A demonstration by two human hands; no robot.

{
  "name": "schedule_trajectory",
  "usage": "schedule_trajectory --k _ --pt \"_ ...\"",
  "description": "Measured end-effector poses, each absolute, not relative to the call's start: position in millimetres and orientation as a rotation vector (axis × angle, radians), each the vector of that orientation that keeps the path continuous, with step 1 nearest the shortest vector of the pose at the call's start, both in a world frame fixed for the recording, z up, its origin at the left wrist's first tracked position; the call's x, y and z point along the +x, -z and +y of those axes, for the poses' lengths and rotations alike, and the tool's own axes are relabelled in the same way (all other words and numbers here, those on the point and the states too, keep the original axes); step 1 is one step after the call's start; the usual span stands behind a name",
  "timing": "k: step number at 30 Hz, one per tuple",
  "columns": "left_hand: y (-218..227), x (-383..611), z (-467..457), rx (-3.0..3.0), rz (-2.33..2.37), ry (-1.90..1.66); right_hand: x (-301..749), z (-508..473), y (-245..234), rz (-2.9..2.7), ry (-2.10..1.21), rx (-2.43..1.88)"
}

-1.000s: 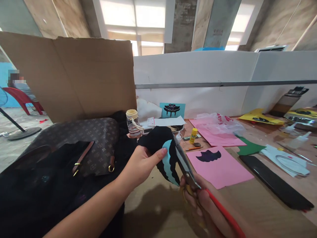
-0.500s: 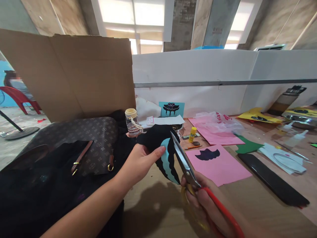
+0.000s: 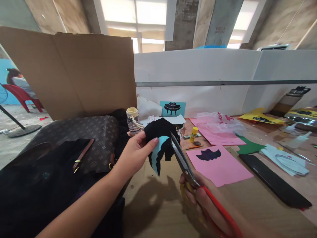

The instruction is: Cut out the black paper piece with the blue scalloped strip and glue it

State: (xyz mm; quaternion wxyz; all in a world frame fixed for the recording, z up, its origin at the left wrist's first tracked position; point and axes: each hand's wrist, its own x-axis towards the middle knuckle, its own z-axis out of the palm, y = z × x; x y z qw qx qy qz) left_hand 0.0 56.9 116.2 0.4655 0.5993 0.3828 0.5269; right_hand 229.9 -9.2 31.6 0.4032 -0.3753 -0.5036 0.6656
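Observation:
My left hand (image 3: 138, 148) pinches a piece of black paper (image 3: 159, 129) between thumb and fingers, above the table. A light blue strip (image 3: 156, 153) with a wavy black edge hangs down from it. In my right hand (image 3: 200, 195) are scissors (image 3: 184, 163) with red handles, the blades pointing up and away. Their tips overlap the right edge of the black paper; whether they touch it I cannot tell. Right of the blades lies a pink sheet (image 3: 223, 172) carrying a dark cut-out shape (image 3: 208, 154).
A brown patterned bag (image 3: 99, 135) and dark cloth fill the left, before a standing cardboard panel (image 3: 99, 72). Behind the paper are a glass jar (image 3: 133, 122) and a blue picture card (image 3: 172, 108). A glue stick (image 3: 193, 134) and black case (image 3: 274, 180) lie rightward.
My left hand has moved a little left with the black paper, which has turned so that more black shows. The blue strip now hangs further left. The scissors have barely moved.

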Motion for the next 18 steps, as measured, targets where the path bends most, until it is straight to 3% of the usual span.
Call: schedule_trajectory --k 7,18 --pt "-116.3 -2.0 56.1 1.606 0.995 -1.300 228.7 -10.9 -21.2 -1.353 -1.559 -0.942" --pt "-117.3 -9.4 57.4 1.952 1.072 -1.414 240.2 -5.4 -25.5 -1.325 -1.706 -0.972"
